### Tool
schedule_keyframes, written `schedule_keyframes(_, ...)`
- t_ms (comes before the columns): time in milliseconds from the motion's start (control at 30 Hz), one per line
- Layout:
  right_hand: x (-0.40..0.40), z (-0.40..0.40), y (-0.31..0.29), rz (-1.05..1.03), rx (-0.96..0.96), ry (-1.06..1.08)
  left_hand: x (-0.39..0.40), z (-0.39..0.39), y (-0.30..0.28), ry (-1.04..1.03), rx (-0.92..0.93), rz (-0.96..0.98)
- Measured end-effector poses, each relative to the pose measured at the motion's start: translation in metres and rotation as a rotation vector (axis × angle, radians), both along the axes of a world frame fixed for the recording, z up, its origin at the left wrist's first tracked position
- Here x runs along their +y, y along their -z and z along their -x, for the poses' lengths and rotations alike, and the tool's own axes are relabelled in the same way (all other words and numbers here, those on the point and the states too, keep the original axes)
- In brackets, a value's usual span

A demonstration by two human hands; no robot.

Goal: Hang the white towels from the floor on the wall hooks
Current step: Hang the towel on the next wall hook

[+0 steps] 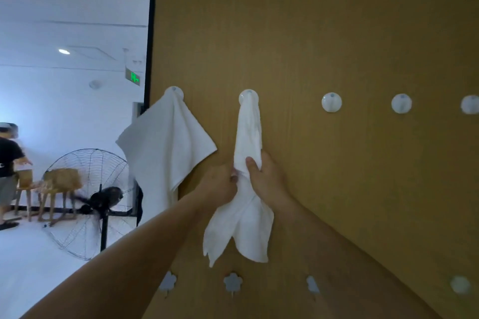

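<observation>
Second towel [247, 137] hangs vertically from hook [248, 97], frame centre.
Left hand [220, 185] and right hand [267, 179] both grip its middle, directly below hook.

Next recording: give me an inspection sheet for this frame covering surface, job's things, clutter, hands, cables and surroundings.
Surface: brown wood-grain wall panel with a row of round white hooks.
Job's things: spread white towel hangs on the leftmost round hook; bunched white towel hangs on the second round hook; three round hooks to its right are bare, first at.
Clutter: flower-shaped hooks lower down, bare.
Hands: left hand and right hand both grip the bunched towel.
Cables: nothing seen.
Surroundings: black pedestal fan, wooden stools, green exit sign, another person at far left.
</observation>
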State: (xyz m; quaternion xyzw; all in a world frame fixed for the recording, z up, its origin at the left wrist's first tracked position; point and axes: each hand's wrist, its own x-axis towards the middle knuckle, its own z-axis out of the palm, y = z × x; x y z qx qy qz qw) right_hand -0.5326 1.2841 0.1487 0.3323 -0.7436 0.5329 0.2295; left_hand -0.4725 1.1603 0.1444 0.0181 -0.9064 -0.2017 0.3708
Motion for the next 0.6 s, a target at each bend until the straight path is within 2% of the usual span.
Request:
schedule_keyframes(67, 0.006, -0.012, 0.011, -0.037, -0.070, 0.027, -0.013, -0.014, 0.015, -0.001, -0.164, -0.001)
schedule_keyframes(133, 0.013, -0.029, 0.024, -0.100, -0.083, 0.087, -0.025, -0.028, 0.025, -0.005, -0.192, 0.037)
schedule_keyframes(233, 0.028, -0.059, 0.047, -0.190, -0.115, 0.215, -0.027, -0.053, 0.035, -0.036, 0.002, 0.131)
schedule_keyframes(300, 0.039, -0.084, 0.061, -0.240, -0.142, 0.313, -0.016, -0.072, 0.040, -0.003, 0.179, 0.111)
schedule_keyframes(400, 0.060, -0.124, 0.081, -0.329, -0.145, 0.480, 0.013, -0.098, 0.050, 0.161, 0.256, 0.161)
schedule_keyframes(600, 0.137, -0.221, 0.115, -0.554, -0.208, 0.780, 0.100, -0.139, 0.085, 0.540, 0.103, 0.240)
